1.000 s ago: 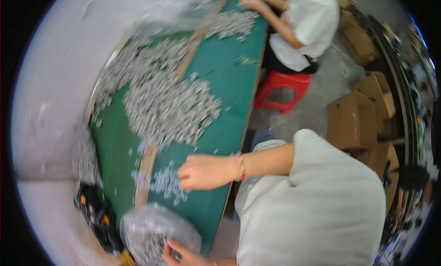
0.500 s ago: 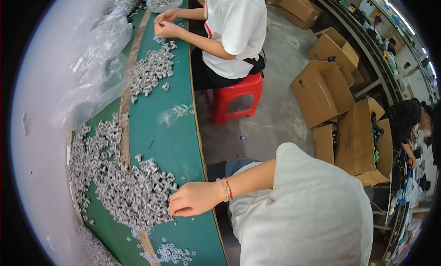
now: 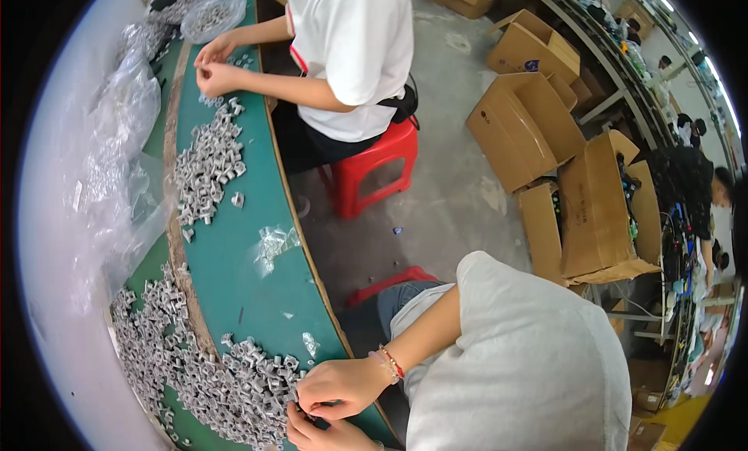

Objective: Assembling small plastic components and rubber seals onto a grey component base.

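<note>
- Holds right hand (image 3: 343, 386), with bracelets (image 3: 389, 363) at the wrist, just above left hand (image 3: 331, 435) in the head view, both over the green worktable (image 3: 241, 279).
- Curls the fingers of both, fingertips close together; cannot tell, with the fingers themselves blocking the gap, whether grasping a small part or nothing.
- Has the large pile of small grey parts (image 3: 234, 389) immediately left of both hands, long axis slanting from upper left to lower right, right edge beside the fingertips.
- Cannot single out either hand as clearly nearer to that pile.
- Leaves the smaller pile (image 3: 209, 166) well apart, up the worktable.
</note>
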Tool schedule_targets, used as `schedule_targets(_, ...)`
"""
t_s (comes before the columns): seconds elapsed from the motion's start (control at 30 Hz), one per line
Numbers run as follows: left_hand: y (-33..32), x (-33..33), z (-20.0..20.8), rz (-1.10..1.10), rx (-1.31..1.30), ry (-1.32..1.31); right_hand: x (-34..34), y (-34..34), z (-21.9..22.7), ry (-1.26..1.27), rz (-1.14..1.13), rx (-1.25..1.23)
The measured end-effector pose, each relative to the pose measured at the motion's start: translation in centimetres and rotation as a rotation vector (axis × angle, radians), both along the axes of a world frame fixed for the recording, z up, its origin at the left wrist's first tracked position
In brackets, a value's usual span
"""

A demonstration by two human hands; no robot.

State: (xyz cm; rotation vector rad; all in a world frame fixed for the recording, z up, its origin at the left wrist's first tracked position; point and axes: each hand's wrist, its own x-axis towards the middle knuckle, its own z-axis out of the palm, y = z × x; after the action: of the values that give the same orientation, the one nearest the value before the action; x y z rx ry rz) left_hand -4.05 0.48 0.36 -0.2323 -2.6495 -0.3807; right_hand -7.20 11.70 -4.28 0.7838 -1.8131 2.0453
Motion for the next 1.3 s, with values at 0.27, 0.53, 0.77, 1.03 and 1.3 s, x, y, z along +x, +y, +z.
schedule_targets(0.27, 0.1, -0.4, 0.4, 0.036, -0.006, -0.062, 0.1, -0.4, 0.7, 0.007, 0.029, 0.002)
schedule_targets(0.53, 0.4, 0.6, 0.5, 0.009, 0.021, 0.061, -0.1, 0.0, 0.2, 0.038, 0.048, 0.046)
schedule_targets(0.77, -1.0, 3.8, 1.4, 0.226, 0.474, 0.037, 0.2, -3.8, 1.5, -0.231, 0.42, -0.155)
schedule_targets(1.03, -4.9, 7.6, -0.3, 0.355, 0.657, 0.134, 1.5, -5.1, 2.2, -0.349, 0.602, -0.019)
schedule_targets(1.3, -6.0, 10.4, 2.2, 0.393, 1.372, 0.066, 2.5, -7.1, 3.9, -0.584, 0.949, -0.119)
